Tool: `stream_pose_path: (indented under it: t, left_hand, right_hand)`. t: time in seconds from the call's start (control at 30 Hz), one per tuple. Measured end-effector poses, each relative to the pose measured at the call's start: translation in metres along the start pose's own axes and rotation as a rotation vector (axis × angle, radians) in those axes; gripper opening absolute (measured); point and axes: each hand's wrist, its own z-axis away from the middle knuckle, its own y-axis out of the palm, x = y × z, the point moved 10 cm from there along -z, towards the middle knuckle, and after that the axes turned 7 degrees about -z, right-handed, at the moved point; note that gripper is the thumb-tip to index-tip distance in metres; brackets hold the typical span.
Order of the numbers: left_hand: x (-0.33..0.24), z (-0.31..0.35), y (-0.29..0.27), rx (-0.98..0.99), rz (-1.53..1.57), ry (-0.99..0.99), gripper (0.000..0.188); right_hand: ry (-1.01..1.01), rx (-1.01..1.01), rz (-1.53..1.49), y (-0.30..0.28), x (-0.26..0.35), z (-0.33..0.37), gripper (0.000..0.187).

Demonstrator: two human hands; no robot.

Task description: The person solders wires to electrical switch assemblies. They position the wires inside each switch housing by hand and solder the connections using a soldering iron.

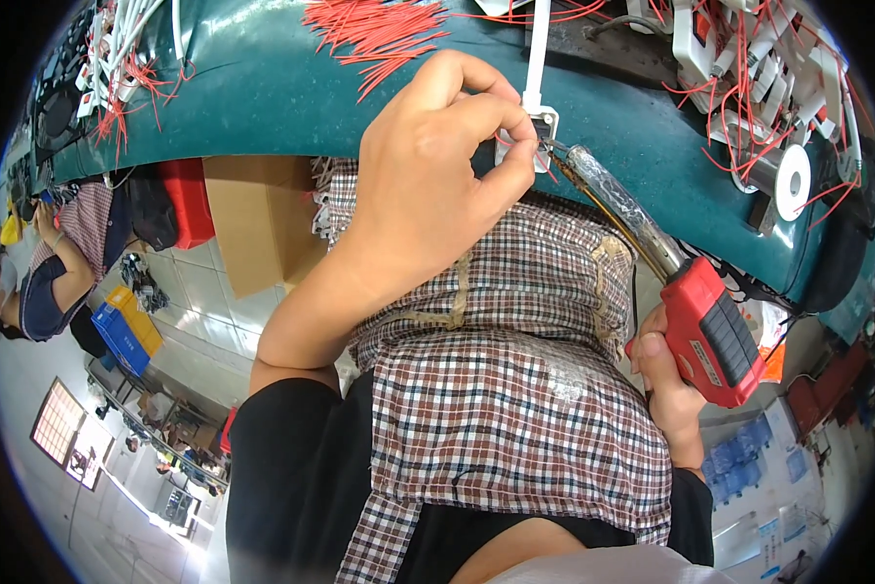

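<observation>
My left hand (437, 161) reaches over the table edge, thumb and forefinger pinched on a thin red wire (553, 172), mostly hidden by the fingers. They are at a small white plastic housing (550, 119) with a dark inside and a white cable (537, 58) running up from it. My right hand (663, 380) is closed round the handle of a red and black soldering gun (707, 331). Its metal barrel slants up to the left, with the tip beside the housing, close to my left fingertips. Whether the tip touches the housing, I cannot tell.
Cut red wires (374, 29) lie on the green table mat (252, 102). White wired parts heap up at the right (749, 58) and left (116, 68). A solder spool (793, 182) stands near the right edge. Below are a cardboard box (252, 224) and, farther left, another person (57, 263).
</observation>
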Motion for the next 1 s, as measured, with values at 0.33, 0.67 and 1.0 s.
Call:
stream_pose_path:
  t: [0.33, 0.67, 1.0]
  left_hand:
    - [-0.001, -0.003, 0.002, 0.053, 0.008, 0.027, 0.01]
    - [-0.002, -0.004, 0.003, 0.072, 0.036, 0.028, 0.01]
    - [-0.003, -0.005, 0.002, 0.092, 0.032, 0.038, 0.009]
  right_hand:
    - [-0.064, -0.018, 0.091, -0.005, 0.004, 0.002, 0.019]
    - [-0.017, -0.011, 0.031, -0.006, -0.001, 0.003, 0.019]
    - [0.011, -0.03, -0.031, -0.002, 0.002, 0.002, 0.017]
